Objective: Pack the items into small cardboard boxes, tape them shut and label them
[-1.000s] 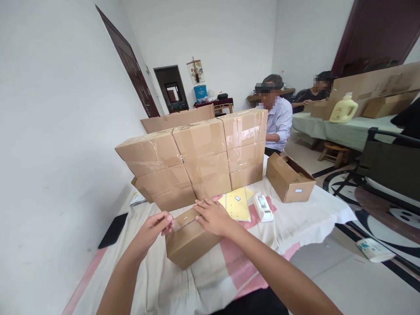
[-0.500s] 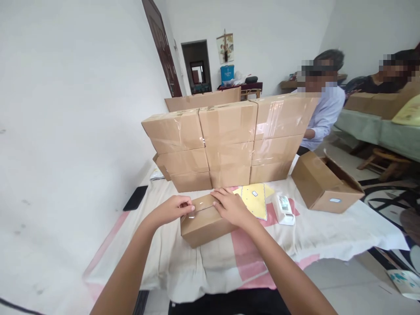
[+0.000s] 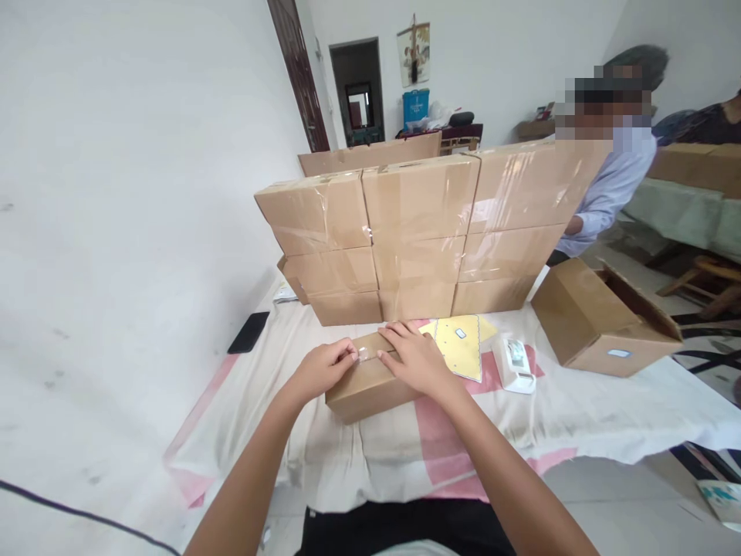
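A long, closed cardboard box (image 3: 376, 392) lies on the cloth in front of me, its top seam running lengthwise. Shiny clear tape (image 3: 363, 354) shows on its top near the left end. My left hand (image 3: 327, 367) is at that end, fingers pinched together on the tape. My right hand (image 3: 414, 355) lies with fingers spread across the top of the box, toward its right part, holding nothing. To the right of that hand are a yellow sheet (image 3: 463, 347) with a small label and a white tape dispenser (image 3: 514, 363).
Taped cardboard boxes (image 3: 417, 239) form a stacked wall behind the box. An open carton (image 3: 602, 320) stands on the right, a black phone (image 3: 248, 333) on the left. The cloth-covered table (image 3: 602, 409) meets the wall at left. A person (image 3: 607, 185) is beyond the stack.
My left hand has shifted right along the seam, onto the tape at the box's left end. The right hand stays on the box. The whole view has moved slightly.
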The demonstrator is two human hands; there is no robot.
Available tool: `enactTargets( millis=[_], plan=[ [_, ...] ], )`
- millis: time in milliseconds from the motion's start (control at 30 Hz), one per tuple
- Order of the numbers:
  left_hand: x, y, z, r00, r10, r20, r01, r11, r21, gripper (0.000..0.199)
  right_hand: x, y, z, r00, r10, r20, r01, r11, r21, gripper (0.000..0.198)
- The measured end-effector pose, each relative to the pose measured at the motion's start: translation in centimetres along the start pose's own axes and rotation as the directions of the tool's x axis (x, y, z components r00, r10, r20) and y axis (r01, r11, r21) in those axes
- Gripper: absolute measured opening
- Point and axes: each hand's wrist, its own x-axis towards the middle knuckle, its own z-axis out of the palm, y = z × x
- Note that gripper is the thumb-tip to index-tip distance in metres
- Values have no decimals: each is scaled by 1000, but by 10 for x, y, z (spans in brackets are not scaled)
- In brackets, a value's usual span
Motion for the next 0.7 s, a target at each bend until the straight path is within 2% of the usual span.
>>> enactTargets(
  millis=[233, 400, 467, 600, 700],
  plan=[
    [-17, -3, -17, 997, 6, 72, 9, 977, -212, 37, -2, 0, 0, 1000, -1, -20, 1, 1000, -17, 44],
    [-15, 0, -8, 998, -43, 37, 49, 977, -207, 38, 1, 1, 3, 999, -15, -36, 14, 999, -38, 44],
    [-12, 1, -2, 998, -59, -3, 58, 979, -193, 39, 0, 3, 4, 997, -57, -56, 53, 996, -68, 40],
    [-9, 0, 7, 993, -92, -75, 76, 978, -194, 32, -5, 6, 5, 968, -219, -123, 203, 970, -131, 33],
    [-9, -1, 10, 989, -104, -104, 80, 975, -210, 30, -6, 7, 5, 953, -273, -129, 255, 957, -139, 33]
  ],
)
